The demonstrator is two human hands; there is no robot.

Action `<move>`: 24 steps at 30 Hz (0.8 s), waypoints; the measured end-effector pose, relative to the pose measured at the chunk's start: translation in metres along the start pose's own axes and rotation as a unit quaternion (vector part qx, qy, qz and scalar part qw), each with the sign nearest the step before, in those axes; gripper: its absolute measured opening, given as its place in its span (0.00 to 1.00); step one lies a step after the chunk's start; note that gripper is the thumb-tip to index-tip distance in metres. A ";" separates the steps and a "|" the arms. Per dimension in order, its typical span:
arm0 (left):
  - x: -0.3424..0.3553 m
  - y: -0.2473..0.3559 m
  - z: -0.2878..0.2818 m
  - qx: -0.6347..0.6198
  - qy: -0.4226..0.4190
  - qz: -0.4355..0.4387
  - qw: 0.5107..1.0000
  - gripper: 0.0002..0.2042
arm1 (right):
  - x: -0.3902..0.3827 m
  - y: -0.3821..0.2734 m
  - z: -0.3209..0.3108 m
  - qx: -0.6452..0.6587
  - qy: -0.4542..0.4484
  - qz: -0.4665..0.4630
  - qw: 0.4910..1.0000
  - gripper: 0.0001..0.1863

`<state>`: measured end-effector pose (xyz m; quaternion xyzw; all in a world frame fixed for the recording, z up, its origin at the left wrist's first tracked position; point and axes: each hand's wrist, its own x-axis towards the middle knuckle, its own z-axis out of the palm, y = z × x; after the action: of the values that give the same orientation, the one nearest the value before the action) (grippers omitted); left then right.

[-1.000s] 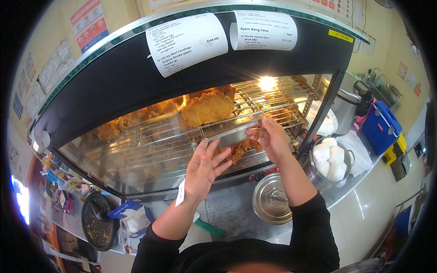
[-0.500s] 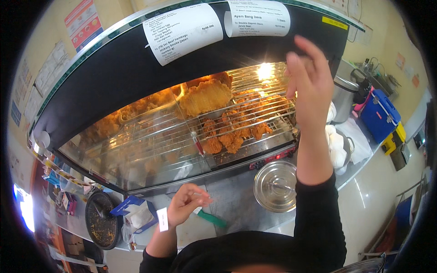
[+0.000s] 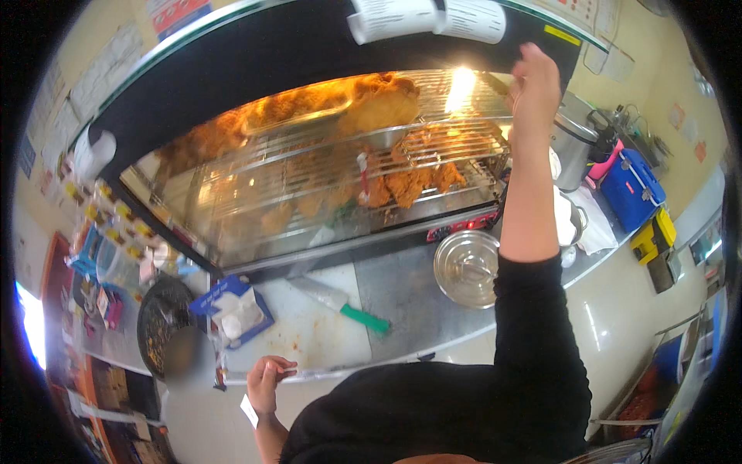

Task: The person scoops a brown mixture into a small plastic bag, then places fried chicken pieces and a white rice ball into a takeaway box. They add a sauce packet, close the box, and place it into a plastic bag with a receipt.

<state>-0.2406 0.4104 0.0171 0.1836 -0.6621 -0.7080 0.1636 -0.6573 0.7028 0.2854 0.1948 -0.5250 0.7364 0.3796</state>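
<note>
My right hand (image 3: 535, 83) is raised at the right end of the black warming cabinet (image 3: 255, 66), its fingers drawn together and slightly blurred. Whatever they may hold is hidden. Close to the counter's front edge, my left hand (image 3: 265, 380) is closed in a pinch, with something small and pale at the fingertips that I cannot make out. A white slip (image 3: 249, 411) shows at the left wrist. Behind the cabinet's glass, fried chicken pieces (image 3: 410, 184) lie on wire racks. Two printed paper slips (image 3: 473, 19) curl from the cabinet's top front.
A knife with a green handle (image 3: 365, 318) lies on the white cutting board (image 3: 328, 344). Left of it stand a blue box (image 3: 259, 313) and a dark round pan (image 3: 154, 309). A glass lid (image 3: 468, 271) rests at the right, with a blue cooler (image 3: 632, 189) beyond.
My view has shifted, so the cabinet and paper slips appear higher. My left hand has drawn back toward the counter's front edge. The right hand's fingers, apart before, have come together.
</note>
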 end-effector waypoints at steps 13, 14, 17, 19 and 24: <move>-0.198 -0.248 -0.115 0.400 -0.081 -0.367 0.836 0.33 | -0.551 -0.044 -0.048 -0.070 -0.879 0.261 0.394 0.12; -0.216 -0.283 -0.118 0.358 -0.088 -0.392 0.843 0.34 | -0.577 -0.030 -0.068 -0.073 -0.884 0.244 0.391 0.13; -0.303 -0.378 -0.098 0.274 -0.109 -0.505 0.811 0.36 | -0.657 0.011 -0.145 -0.290 -0.914 0.248 0.138 0.25; -0.357 -0.417 -0.067 0.212 -0.124 -0.599 0.762 0.47 | -0.700 0.031 -0.199 -0.409 -0.859 0.255 -0.174 0.39; -0.414 -0.447 -0.021 0.165 0.001 -0.669 0.725 0.54 | -0.782 0.022 -0.320 -0.410 -0.908 0.079 0.040 0.44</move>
<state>0.1383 0.6199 -0.4119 0.6035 -0.4734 -0.5135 -0.3846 -0.1416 0.7171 -0.3841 0.4792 -0.6829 -0.3325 -0.4398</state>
